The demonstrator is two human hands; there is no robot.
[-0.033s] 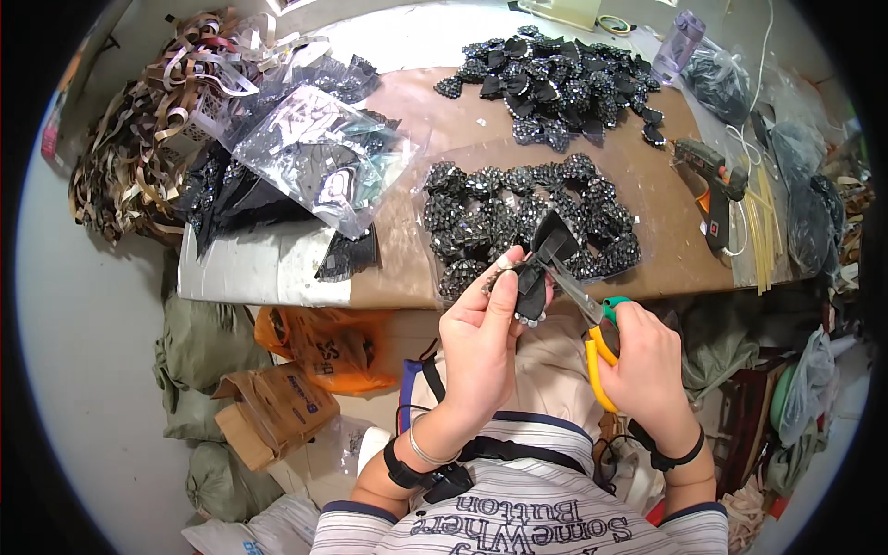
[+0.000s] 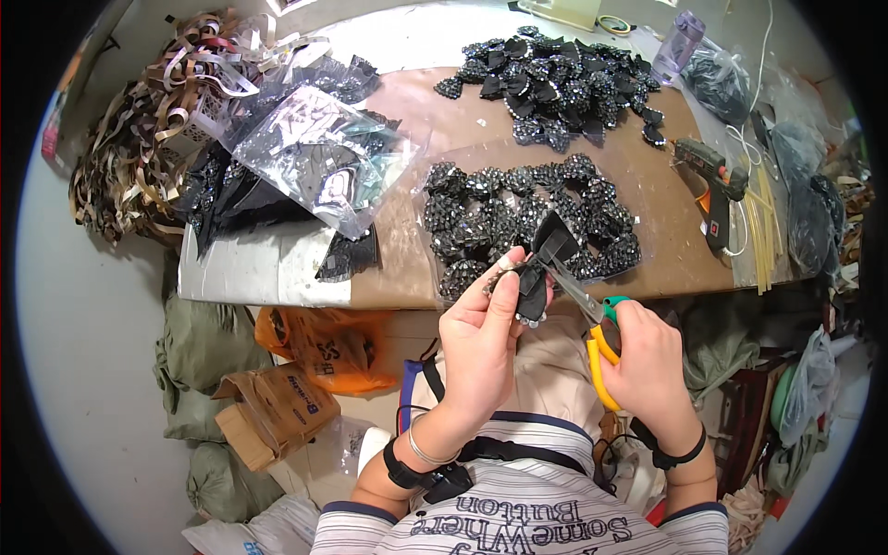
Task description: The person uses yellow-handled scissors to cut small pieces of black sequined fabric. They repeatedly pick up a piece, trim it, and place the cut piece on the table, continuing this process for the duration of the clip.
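Nothing has visibly shifted, so your scissors stay at the bow by the table's front edge. Your left hand's fingers pinch it; your right hand's grip the handles.

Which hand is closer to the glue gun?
Right. The right hand, gripping the scissors, is below and slightly left of the glue gun in the picture; the left hand, holding a black bow, is farther left.
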